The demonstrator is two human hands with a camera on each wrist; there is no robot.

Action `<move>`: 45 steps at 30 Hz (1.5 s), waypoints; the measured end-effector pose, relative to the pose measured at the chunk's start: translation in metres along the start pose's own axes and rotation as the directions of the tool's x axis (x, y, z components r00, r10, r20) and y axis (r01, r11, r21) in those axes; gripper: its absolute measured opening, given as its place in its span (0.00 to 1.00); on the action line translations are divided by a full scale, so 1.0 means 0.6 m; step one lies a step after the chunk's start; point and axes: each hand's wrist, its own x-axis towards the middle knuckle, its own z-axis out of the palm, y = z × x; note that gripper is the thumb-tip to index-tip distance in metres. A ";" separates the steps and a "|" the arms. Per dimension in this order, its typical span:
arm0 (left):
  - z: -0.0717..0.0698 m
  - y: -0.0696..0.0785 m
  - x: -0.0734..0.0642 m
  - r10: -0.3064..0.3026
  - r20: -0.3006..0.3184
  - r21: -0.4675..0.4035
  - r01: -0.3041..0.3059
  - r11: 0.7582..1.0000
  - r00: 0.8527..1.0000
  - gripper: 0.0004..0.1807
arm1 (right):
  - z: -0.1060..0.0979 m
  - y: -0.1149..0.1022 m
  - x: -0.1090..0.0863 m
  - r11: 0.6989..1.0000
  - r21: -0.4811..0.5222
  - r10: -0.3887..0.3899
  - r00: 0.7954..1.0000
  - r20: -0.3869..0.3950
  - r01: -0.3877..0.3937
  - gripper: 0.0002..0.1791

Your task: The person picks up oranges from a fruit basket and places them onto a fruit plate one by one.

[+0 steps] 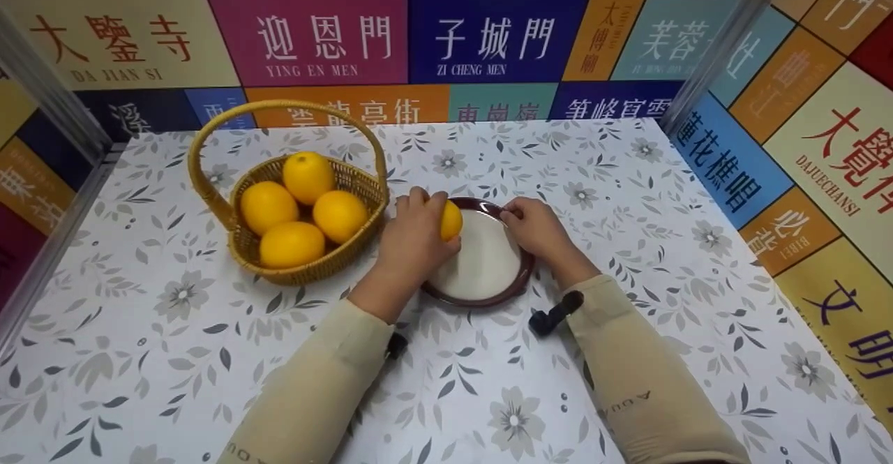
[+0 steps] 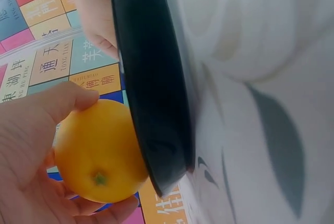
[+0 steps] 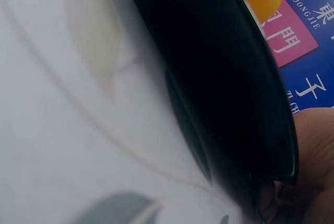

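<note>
My left hand grips an orange over the left rim of a round plate with a white middle and a dark red-brown edge. In the left wrist view the orange shows its small green stem end, with thumb and fingers round it and its side against the plate's dark outer wall. At the plate's upper right, my right hand pinches the rim. The right wrist view has the plate's dark underside across it, with the right hand at its lower end.
Left of the plate stands a wicker basket with a tall arched handle, holding several oranges. A white cloth with grey flowers and leaves covers the table. Colourful panels with Chinese lettering rise behind and at both sides.
</note>
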 end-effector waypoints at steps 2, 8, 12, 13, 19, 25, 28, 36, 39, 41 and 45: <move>0.002 -0.001 -0.001 -0.001 0.012 0.015 0.000 1.000 1.000 0.34 | 0.001 0.000 0.000 1.000 0.002 0.000 1.000 -0.001 0.000 0.14; 0.006 -0.004 -0.001 -0.012 0.029 0.022 0.011 1.000 1.000 0.33 | 0.002 0.002 0.000 1.000 -0.004 0.004 1.000 -0.006 -0.004 0.13; 0.006 -0.004 -0.001 -0.014 0.032 0.016 0.013 1.000 0.999 0.34 | 0.000 0.002 0.000 1.000 0.003 -0.005 1.000 -0.010 0.005 0.12; 0.005 -0.004 -0.001 -0.013 0.030 0.020 0.013 1.000 0.999 0.34 | 0.000 0.001 0.000 1.000 0.006 -0.007 1.000 -0.010 0.007 0.12; 0.002 -0.005 -0.001 -0.014 0.024 0.040 0.013 0.999 1.000 0.34 | -0.001 -0.001 0.001 1.000 0.004 -0.005 1.000 -0.005 0.005 0.13; 0.001 -0.004 -0.001 -0.018 0.035 0.027 0.017 1.000 0.999 0.34 | 0.000 -0.001 0.002 1.000 -0.003 -0.009 1.000 -0.005 0.009 0.13; 0.000 -0.003 -0.003 -0.020 0.041 0.020 0.019 1.000 0.999 0.35 | 0.000 0.001 0.001 1.000 0.008 -0.010 1.000 0.002 0.010 0.13; -0.006 0.005 -0.009 -0.016 0.042 0.041 0.014 0.999 0.999 0.38 | 0.000 0.003 0.001 1.000 0.005 -0.018 1.000 -0.002 0.018 0.14; -0.009 0.008 -0.011 -0.016 0.043 0.054 0.014 0.998 0.999 0.39 | -0.001 0.002 0.001 1.000 0.000 -0.016 1.000 -0.004 0.016 0.14; -0.011 0.008 -0.013 -0.018 0.046 0.060 0.015 0.998 0.999 0.39 | -0.001 0.000 0.001 1.000 -0.002 -0.010 1.000 -0.002 0.010 0.14; -0.016 0.010 -0.015 -0.015 0.048 0.071 0.012 0.997 0.999 0.39 | -0.002 0.000 0.002 1.000 -0.006 -0.003 1.000 -0.001 0.003 0.13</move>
